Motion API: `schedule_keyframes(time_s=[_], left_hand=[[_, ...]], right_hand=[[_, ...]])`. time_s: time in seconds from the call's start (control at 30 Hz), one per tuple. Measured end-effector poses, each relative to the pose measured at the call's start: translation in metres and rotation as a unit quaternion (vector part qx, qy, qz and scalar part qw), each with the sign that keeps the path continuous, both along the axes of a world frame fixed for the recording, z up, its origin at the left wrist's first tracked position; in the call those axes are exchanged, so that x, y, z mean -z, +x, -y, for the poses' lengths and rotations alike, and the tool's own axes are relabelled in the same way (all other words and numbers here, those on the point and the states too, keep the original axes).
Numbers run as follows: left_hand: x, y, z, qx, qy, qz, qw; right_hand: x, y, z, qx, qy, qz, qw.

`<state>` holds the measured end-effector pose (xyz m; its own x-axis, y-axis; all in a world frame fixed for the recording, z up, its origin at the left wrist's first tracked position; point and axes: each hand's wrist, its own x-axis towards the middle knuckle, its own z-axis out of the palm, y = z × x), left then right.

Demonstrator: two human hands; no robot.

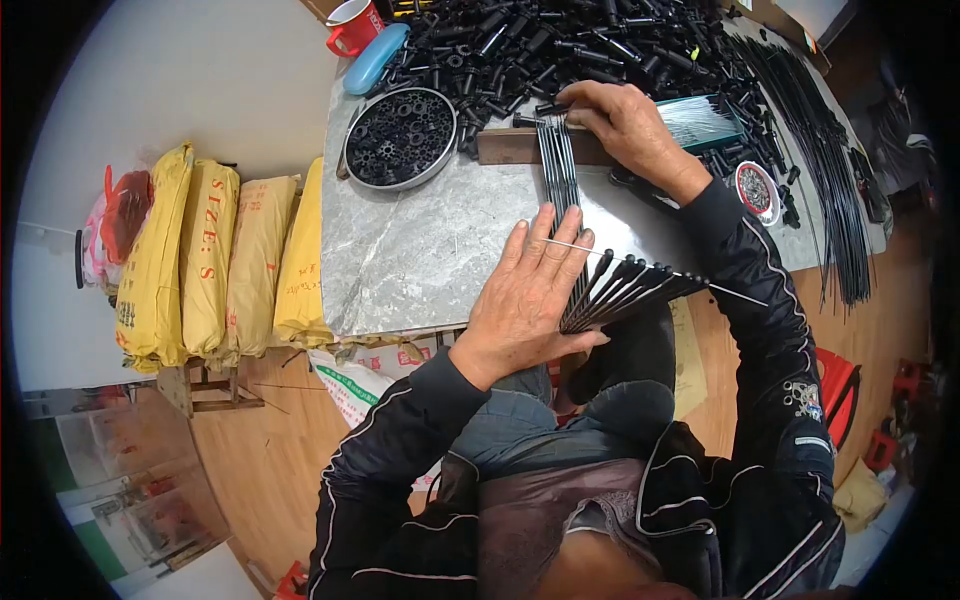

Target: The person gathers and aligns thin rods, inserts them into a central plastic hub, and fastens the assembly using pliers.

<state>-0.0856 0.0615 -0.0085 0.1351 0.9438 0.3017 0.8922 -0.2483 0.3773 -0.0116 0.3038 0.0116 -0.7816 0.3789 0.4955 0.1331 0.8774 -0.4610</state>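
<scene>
A bundle of thin dark rods (557, 172) lies over the table's near edge, its far ends against a brown wooden block (503, 147). My left hand (530, 295) rests flat on the rods with its fingers spread. Black knobbed ends (640, 268) fan out to the right of it, and a thin silvery rod (740, 294) crosses them. At the far ends of the bundle, my right hand (625, 125) has its fingers bent together by a small black part; what is between the fingertips is too small to make out.
Black plastic parts (520, 50) are heaped at the back. Around the work are a round tray of black pieces (400, 138), a teal box of silvery rods (697, 122), a small bowl (757, 192), a red mug (354, 26) and long dark rods (825, 170) at right.
</scene>
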Motion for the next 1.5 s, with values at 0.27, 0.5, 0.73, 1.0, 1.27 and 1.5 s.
schedule_keyframes(time_s=[0.27, 0.5, 0.73, 1.0, 1.27, 1.5], left_hand=[[-0.004, -0.001, 0.001, 0.003, -0.011, 0.012, 1.000], [-0.003, -0.001, 0.001, 0.002, -0.012, 0.017, 1.000], [-0.002, -0.001, 0.001, 0.002, 0.021, 0.019, 1.000], [0.001, -0.002, 0.005, 0.007, 0.024, 0.027, 0.999], [-0.002, -0.003, 0.006, 0.005, 0.021, 0.017, 1.000], [0.001, -0.002, 0.006, 0.001, 0.003, 0.029, 1.000]], right_hand=[[-0.002, 0.020, 0.008, 0.070, 0.134, 0.096, 0.984], [-0.009, 0.012, 0.001, 0.038, 0.143, 0.105, 0.983], [-0.012, 0.005, -0.002, 0.029, 0.060, 0.125, 0.990], [-0.015, 0.010, 0.007, 0.072, 0.008, 0.150, 0.986], [-0.013, 0.012, 0.009, 0.067, 0.033, 0.128, 0.989], [-0.011, 0.012, 0.010, 0.071, 0.046, 0.109, 0.990]])
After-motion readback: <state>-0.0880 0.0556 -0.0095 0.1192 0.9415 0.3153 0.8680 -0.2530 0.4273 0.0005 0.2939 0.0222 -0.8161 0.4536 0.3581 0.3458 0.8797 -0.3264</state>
